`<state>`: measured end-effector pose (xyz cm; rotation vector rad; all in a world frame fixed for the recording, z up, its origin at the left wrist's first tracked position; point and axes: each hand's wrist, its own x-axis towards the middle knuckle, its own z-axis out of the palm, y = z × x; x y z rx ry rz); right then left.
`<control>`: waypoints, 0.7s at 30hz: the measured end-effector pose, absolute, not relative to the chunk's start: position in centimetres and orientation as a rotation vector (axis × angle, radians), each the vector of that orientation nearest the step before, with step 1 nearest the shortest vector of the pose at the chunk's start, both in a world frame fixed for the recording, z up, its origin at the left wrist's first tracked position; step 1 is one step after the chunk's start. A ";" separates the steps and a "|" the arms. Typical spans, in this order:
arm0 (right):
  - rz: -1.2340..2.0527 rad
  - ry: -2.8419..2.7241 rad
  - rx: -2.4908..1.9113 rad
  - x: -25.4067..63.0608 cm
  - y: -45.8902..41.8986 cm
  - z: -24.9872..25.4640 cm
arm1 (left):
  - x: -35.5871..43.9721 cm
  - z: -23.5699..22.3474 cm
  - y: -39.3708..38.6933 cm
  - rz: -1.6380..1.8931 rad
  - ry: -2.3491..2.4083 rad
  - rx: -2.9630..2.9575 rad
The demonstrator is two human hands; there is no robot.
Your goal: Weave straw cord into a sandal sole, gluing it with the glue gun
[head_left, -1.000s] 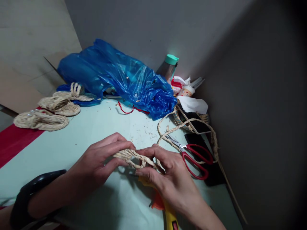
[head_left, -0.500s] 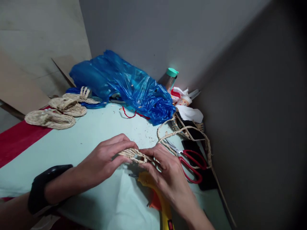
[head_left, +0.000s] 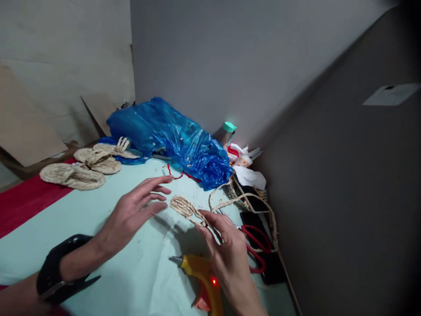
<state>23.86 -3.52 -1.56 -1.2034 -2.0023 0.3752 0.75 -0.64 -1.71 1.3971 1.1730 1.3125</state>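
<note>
A small coil of braided straw rope [head_left: 184,206] lies on the pale green table cover [head_left: 98,210]. Its loose braid [head_left: 243,199] runs off to the right. My right hand [head_left: 223,250] pinches the braid just behind the coil. My left hand [head_left: 134,210] hovers left of the coil, fingers stretched out and apart, holding nothing. A black band [head_left: 55,272] sits on that wrist. A yellow glue gun [head_left: 200,272] lies under my right hand, its red light on.
Red-handled scissors [head_left: 255,245] lie right of my right hand on a dark object. A blue plastic bag [head_left: 167,136] and several woven straw soles [head_left: 85,164] are at the back. A teal-capped bottle [head_left: 225,131], cups and tissue crowd the corner by the grey wall.
My left hand has let go of the coil and lifted away to the left, fingers opened. The view has tilted up, and the glue gun is now uncovered.
</note>
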 end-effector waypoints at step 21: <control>0.250 -2.134 -1.498 23.8 -0.8 -2.6 | 0.7 -2.2 0.4 1.395 1.057 0.964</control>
